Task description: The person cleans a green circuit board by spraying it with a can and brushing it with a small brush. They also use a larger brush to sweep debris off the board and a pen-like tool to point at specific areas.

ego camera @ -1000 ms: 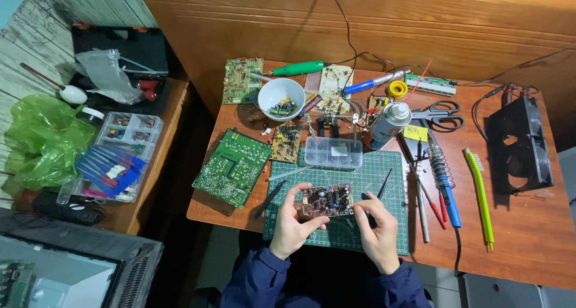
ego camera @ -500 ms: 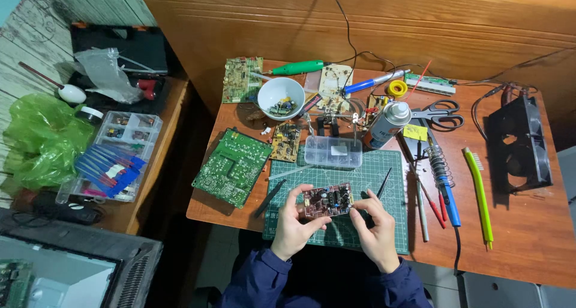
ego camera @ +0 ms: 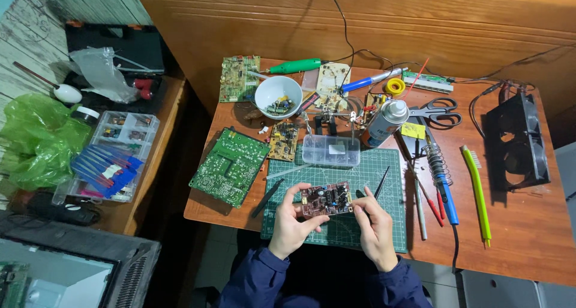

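My left hand (ego camera: 290, 223) grips a small brown circuit board (ego camera: 327, 199) by its left edge, just above the green cutting mat (ego camera: 360, 170). The board is studded with small components and faces up. My right hand (ego camera: 373, 227) pinches its right edge, and a thin black tool (ego camera: 380, 184) sticks up from between those fingers. Both sleeves are dark blue.
A large green circuit board (ego camera: 230, 165) lies left of the mat. A clear plastic box (ego camera: 331, 149), white bowl of parts (ego camera: 278, 96) and spray can (ego camera: 384, 122) stand behind. Soldering iron (ego camera: 443, 177), scissors (ego camera: 437, 112), green brush (ego camera: 476, 191) and black fan (ego camera: 519, 141) lie to the right.
The small board has shifted slightly in my hands; both hands stay over the mat in nearly the same place.
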